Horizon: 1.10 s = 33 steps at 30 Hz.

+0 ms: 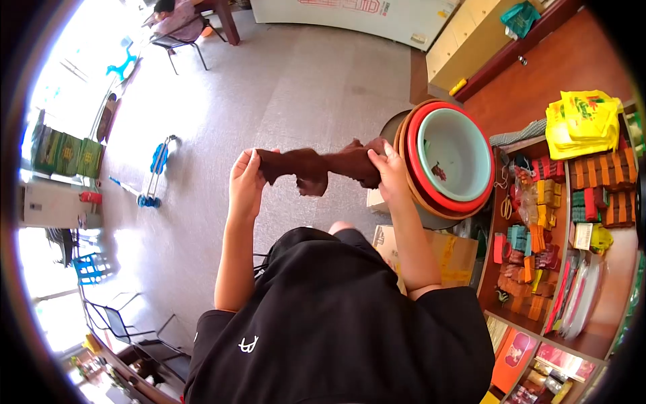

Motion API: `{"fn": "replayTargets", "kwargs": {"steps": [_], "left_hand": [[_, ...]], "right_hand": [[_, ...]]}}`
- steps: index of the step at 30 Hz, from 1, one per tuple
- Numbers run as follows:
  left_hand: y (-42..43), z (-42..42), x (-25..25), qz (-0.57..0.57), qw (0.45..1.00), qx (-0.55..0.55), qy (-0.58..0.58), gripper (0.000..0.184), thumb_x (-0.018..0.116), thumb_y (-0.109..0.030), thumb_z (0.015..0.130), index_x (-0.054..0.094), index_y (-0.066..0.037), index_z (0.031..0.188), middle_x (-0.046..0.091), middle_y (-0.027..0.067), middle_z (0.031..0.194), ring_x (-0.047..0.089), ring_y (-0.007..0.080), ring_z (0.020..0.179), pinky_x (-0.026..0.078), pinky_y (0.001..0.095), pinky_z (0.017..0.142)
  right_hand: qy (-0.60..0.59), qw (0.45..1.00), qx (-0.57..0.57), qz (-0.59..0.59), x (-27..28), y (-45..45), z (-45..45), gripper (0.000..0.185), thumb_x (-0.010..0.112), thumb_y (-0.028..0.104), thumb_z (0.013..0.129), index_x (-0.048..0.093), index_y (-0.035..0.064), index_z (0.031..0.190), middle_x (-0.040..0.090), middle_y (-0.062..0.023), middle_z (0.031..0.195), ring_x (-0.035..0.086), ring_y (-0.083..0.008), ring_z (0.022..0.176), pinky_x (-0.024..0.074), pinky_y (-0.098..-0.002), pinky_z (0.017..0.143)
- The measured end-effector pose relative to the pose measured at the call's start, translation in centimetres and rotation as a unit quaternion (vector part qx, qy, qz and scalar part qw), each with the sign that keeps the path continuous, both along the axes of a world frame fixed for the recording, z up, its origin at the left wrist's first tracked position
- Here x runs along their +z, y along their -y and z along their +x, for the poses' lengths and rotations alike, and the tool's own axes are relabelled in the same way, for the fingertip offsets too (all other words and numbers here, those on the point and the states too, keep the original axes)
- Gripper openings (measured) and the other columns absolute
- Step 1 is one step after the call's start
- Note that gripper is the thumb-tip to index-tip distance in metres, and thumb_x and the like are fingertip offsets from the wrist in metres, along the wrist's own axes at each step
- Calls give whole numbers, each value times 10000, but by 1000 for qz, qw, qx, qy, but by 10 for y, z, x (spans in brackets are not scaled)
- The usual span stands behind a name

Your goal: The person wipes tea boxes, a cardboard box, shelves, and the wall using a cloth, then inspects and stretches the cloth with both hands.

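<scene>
A dark brown piece of soft cloth point(306, 165) is stretched sideways in front of me, above the floor. My left hand point(246, 182) pinches its left end, with the thumb on top. Its right end is gripped between the thumb and fingers of my right hand point(391, 174). The cloth narrows and looks twisted in the middle, and a loose flap hangs below it. What kind of item it is, I cannot make out. Just beyond my right hand stand nested basins, a pale blue-green basin point(437, 138) inside a red basin point(418, 158).
A cardboard box point(431, 252) sits below the basins. Shelves point(565, 236) with packaged goods and yellow bags point(584, 124) line the right. A blue folding trolley point(156, 172) stands on the floor point(289, 81) at left. A person point(178, 19) sits at the back left; a chair point(118, 323) is lower left.
</scene>
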<state>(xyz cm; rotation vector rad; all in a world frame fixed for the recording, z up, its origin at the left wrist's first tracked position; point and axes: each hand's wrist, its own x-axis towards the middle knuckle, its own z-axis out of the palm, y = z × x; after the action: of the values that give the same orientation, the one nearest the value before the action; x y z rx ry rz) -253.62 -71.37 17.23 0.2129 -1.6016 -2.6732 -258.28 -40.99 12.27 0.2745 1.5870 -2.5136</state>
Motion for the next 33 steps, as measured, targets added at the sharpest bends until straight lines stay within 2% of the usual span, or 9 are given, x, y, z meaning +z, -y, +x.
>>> {"fn": "replayTargets", "kwargs": {"steps": [4,9,13,16,19,21,24,28,33], "left_hand": [[-3,-106,-10,-39,999,-14,-22,188,468,-194,1047,589,-50,1055,671,118,1181,617,183,1089,486,343,960],[-3,-241,-50,-220,974,-43,46,197,545,-199,1008,681,-68,1066,604,-40,918,492,54,864,375,224,742],[-17,-348,-68,-109,988,-57,89,201,527,-207,1023,647,-47,1049,591,-22,824,551,77,789,447,223,752],[-33,-432,-42,-175,983,-30,45,195,491,-152,1035,609,3,1046,641,34,877,623,133,863,500,285,858],[-28,-510,-46,-228,973,-4,-37,189,478,-145,1040,600,0,1039,652,53,896,630,132,885,507,292,850],[-16,-559,-51,-417,907,13,-51,183,461,-141,1047,588,-8,1050,652,56,899,624,113,894,505,275,829],[-14,-633,-52,-221,974,32,-25,179,450,-148,1053,577,-21,1053,638,43,877,609,95,860,506,258,803],[-3,-750,-77,-158,986,55,20,195,416,-159,1063,551,-36,996,605,17,834,586,79,791,531,271,800],[3,-909,-51,-453,889,50,-52,213,435,-194,1046,543,-25,974,556,115,730,504,149,671,455,315,655]], "right_hand": [[72,997,-18,-11,-21,-4,-76,645,630,130,949,309,-30,1485,676,-137,1059,648,-195,1009,516,-334,899],[-26,992,-98,-69,-14,-20,-205,508,552,73,974,405,47,1460,652,-78,1111,638,-160,1011,509,-310,921],[-88,987,-95,99,-35,-40,-315,493,646,87,941,511,65,1415,480,100,759,443,11,681,401,-153,685],[-108,983,-73,129,-28,-50,-396,356,588,70,971,589,34,1325,676,3,1041,618,-53,935,479,-191,839],[-92,984,-59,138,-14,-47,-476,256,593,55,950,685,15,1185,703,-17,1029,629,-70,892,497,-209,800],[-108,978,-47,172,-12,-38,-528,248,586,53,948,695,13,1166,711,-25,1053,630,-79,911,498,-219,819],[-116,974,-27,193,-14,-21,-609,262,575,73,964,674,4,1195,694,-49,1144,621,-104,1014,474,-243,918],[-156,944,-28,288,-28,-11,-718,274,589,78,953,670,9,1205,706,-78,1153,644,-127,1031,486,-264,922],[-158,894,-41,418,-22,0,-845,265,631,141,939,684,57,1184,719,-169,1062,704,-190,938,520,-284,829]]}}
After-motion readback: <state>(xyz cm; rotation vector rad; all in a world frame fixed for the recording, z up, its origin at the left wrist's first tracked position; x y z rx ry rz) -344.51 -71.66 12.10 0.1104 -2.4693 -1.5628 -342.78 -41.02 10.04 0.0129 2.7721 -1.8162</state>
